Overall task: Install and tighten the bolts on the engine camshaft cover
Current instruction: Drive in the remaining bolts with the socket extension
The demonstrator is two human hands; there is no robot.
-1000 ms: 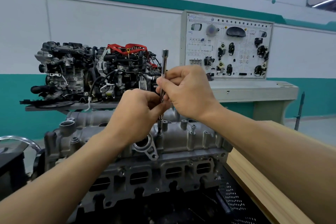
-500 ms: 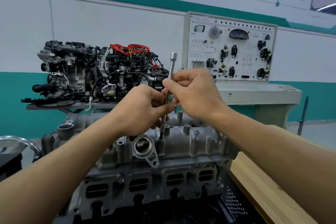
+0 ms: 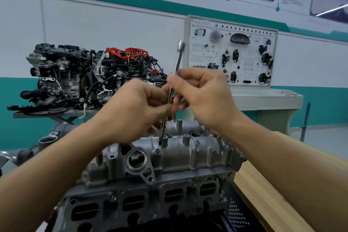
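Two hands on one tool. We see the left hand (image 3: 135, 107) and the right hand (image 3: 203, 98), each with fingers curled round the shaft of a slim extension bar (image 3: 178, 62), which leans slightly rightward (its square head uppermost). Its lower tip meets a boss near the front edge of the grey camshaft cover (image 3: 188, 154), seated on the cylinder head (image 3: 150, 199). Blur leaves us unsure whether a bolt sits beneath the tip. Behind stand a display engine (image 3: 84, 73) and a training panel (image 3: 233, 51). A wooden table (image 3: 263, 203) lies at right.
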